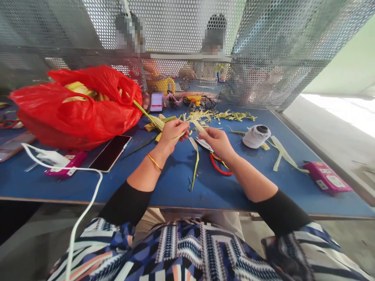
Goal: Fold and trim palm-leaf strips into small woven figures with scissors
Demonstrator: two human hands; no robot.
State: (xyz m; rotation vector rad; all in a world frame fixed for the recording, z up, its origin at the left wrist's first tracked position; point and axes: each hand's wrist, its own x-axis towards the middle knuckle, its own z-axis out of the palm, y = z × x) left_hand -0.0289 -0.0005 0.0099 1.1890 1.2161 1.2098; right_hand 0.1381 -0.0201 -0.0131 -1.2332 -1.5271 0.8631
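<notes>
My left hand [172, 136] is closed in a pinch, with a thin pale strip of plant husk showing along its fingers. Between the thumb and fingers of my right hand [219, 141] is a wider pale husk strip [198, 125], its free end pointing toward my left hand. Under my right hand lie scissors with red handles [218, 167], their blades partly covered. A loose husk strip [195, 164] rests on the blue table between my forearms. Long yellow-green leaves [158, 122] lie just behind my left hand.
A red plastic bag [114, 113] of husks stands at left, near a dark phone [111, 153] and a white cable [98, 183]. To the right are a white thread cone [256, 136] and a magenta box [328, 177]. Perforated metal panels [175, 27] rise behind; people sit beyond.
</notes>
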